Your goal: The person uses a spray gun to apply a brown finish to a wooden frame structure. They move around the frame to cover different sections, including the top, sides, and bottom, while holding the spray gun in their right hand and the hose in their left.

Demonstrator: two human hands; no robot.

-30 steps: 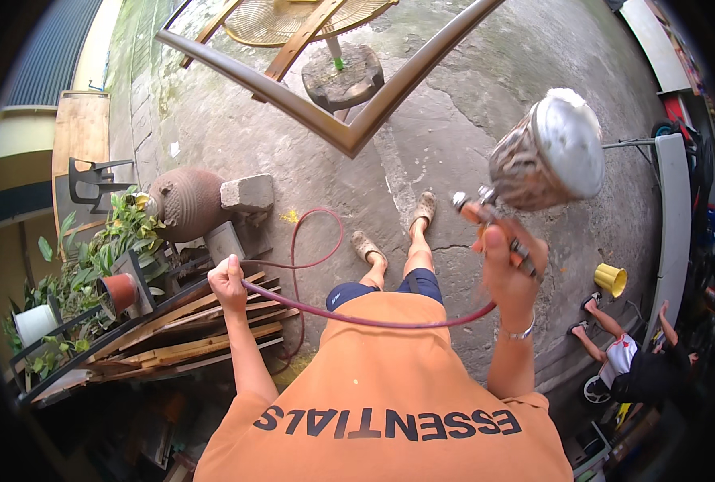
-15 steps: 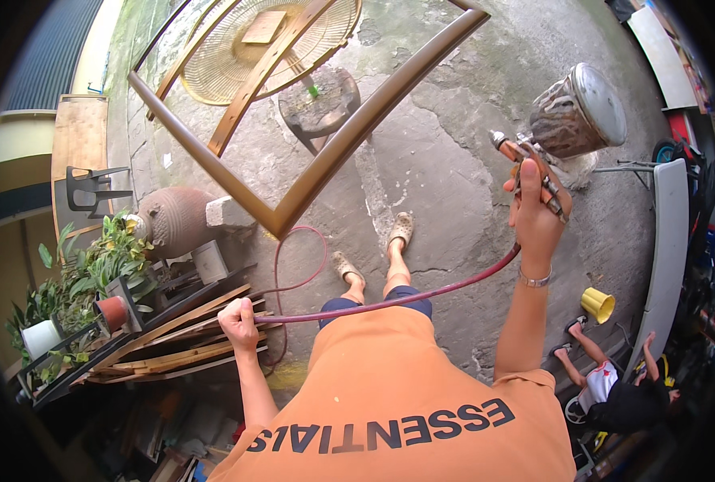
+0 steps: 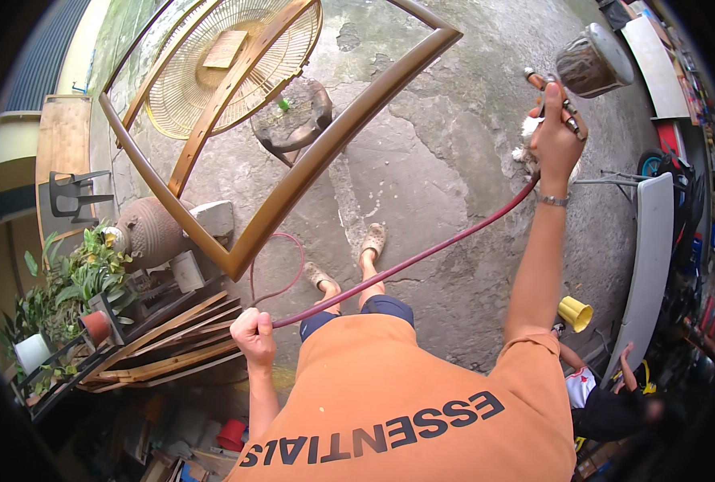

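My right hand (image 3: 558, 140) is raised at the right, wrapped round a spray gun (image 3: 570, 108) whose paint-streaked metal cup (image 3: 594, 63) sits at the far end. From the gun's handle a dark red air hose (image 3: 421, 255) runs down across my body. My left hand (image 3: 254, 333) is closed on that hose at the lower left, and a loop hangs behind it. A brown wooden frame (image 3: 325, 165) with glossy rails stands tilted in front of me, apart from both hands. Its corner points toward me.
Behind the frame are a round fan grille (image 3: 249, 72) and a dark stool (image 3: 293, 120). On the left lie a clay jar (image 3: 152, 233), potted plants (image 3: 76, 277) and stacked wood strips (image 3: 173, 341). At right are a folding table (image 3: 646, 265), a yellow bucket (image 3: 574, 313) and a seated person (image 3: 606, 402).
My right hand has moved the spray gun up and slightly right, pulling the hose along. My left hand sits slightly lower and right. The frame appears shifted left and lower in view.
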